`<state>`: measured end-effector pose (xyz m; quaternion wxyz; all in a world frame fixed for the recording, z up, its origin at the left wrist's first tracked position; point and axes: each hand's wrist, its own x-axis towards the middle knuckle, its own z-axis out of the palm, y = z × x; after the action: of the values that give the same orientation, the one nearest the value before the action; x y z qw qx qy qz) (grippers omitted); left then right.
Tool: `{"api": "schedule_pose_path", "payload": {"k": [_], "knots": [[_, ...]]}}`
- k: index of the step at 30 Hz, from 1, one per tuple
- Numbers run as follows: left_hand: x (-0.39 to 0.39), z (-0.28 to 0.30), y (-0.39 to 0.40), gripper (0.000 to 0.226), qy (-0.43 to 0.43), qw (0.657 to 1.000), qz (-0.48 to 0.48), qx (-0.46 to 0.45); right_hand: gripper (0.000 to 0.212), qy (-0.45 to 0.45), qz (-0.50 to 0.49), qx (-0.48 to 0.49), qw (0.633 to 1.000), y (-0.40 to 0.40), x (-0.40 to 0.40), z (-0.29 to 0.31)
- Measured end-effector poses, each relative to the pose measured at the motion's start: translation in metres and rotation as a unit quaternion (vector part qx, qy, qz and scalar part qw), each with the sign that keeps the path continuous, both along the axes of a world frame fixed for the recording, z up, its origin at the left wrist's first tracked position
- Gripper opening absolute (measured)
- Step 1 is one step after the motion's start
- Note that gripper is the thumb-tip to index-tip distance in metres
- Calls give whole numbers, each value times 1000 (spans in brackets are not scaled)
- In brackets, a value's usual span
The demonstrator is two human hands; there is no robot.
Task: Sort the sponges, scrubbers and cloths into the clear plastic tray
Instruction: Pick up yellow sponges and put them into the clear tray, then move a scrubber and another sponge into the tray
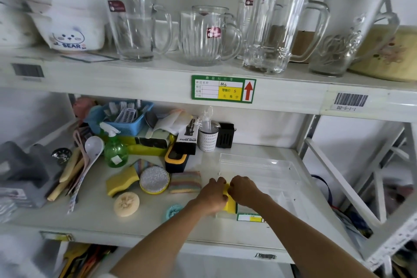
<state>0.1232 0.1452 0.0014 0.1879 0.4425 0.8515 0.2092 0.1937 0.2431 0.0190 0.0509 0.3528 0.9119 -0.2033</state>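
White metal shelf [158, 223], two tiers, white wall behind. Clear plastic tray [266, 169] sits at the lower shelf's right end; I've got my left hand [213, 194] and right hand [243, 189] both pinched shut on a yellow sponge [230, 204] at the tray's near-left corner. Blue basket [128, 119] at the back holds brushes. Upper shelf carries glass mugs [135, 27] and a bowl [70, 38] reading "BEAR". Black box [187, 137] reads "SPRAY BOTTLE"; barcode tag [349, 102] "D2-5-1-1".
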Motion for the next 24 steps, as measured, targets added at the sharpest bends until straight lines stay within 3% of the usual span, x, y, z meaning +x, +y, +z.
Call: {"api": "schedule_pose_path", "payload": {"k": [4, 8, 13, 17, 20, 24], "knots": [[0, -2, -1, 50, -7, 1000, -6, -2, 14, -32, 12, 30, 999, -4, -3, 4], [-11, -4, -11, 55, -4, 1000, -8, 24, 30, -66, 30, 86, 994, -10, -9, 21], [-38, -9, -41, 36, 31, 987, 45, 150, 28, 21, 52, 172, 984, -38, -37, 36], [-67, -14, -80, 21, 69, 970, 129, 193, 33, 57, 142, 97, 984, -69, -64, 26], [-97, -30, -118, 22, 97, 957, 228, 149, 43, 2, 218, 29, 976, -85, -76, -2], [-125, -48, -163, 37, 113, 918, 381, -6, 61, -77, 250, 29, 965, -99, -82, -37]]}}
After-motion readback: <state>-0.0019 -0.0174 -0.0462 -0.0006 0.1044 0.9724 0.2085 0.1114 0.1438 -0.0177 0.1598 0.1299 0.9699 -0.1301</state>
